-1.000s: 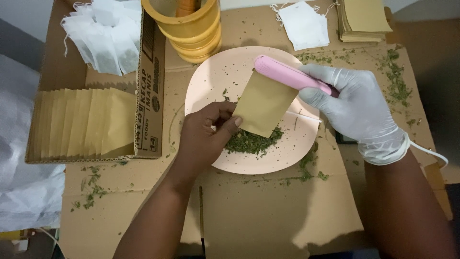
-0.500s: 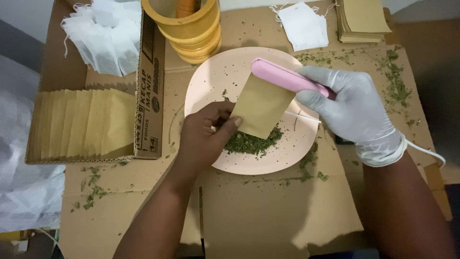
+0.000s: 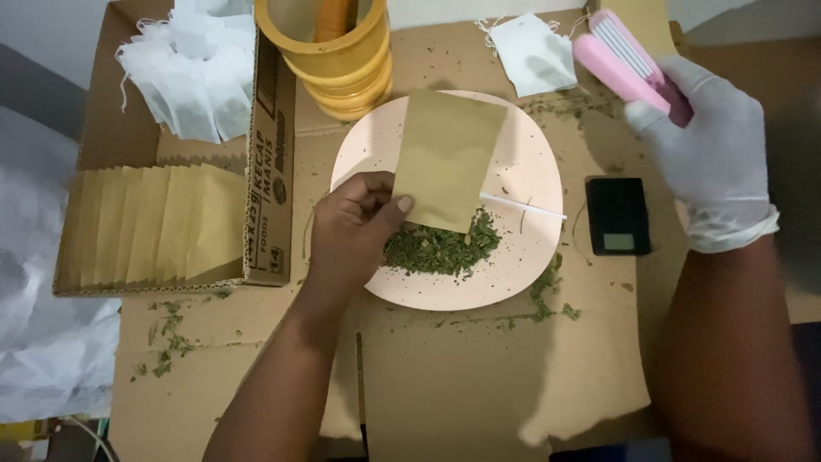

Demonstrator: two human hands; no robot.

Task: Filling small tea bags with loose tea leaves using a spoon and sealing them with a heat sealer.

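My bare left hand [image 3: 352,229] pinches a flat brown paper pouch [image 3: 446,158] by its lower left edge, holding it upright over a round pink plate [image 3: 530,162]. A pile of dried green leaf bits [image 3: 440,248] and a thin white stick [image 3: 522,205] lie on the plate. My right hand [image 3: 714,154], in a white glove, grips a small pink clamp-like sealer [image 3: 620,56], lifted off to the upper right, away from the pouch.
A cardboard box at the left holds a row of brown pouches [image 3: 154,222] and white filter bags [image 3: 192,73]. A stack of yellow tubs [image 3: 338,60] stands behind the plate. A small black scale [image 3: 617,216] and a loose white bag [image 3: 534,53] lie on the cardboard-covered surface.
My right hand has pulled the pink sealer off the pouch's top edge and raised it up and to the right. The left hand still holds the pouch over the plate.
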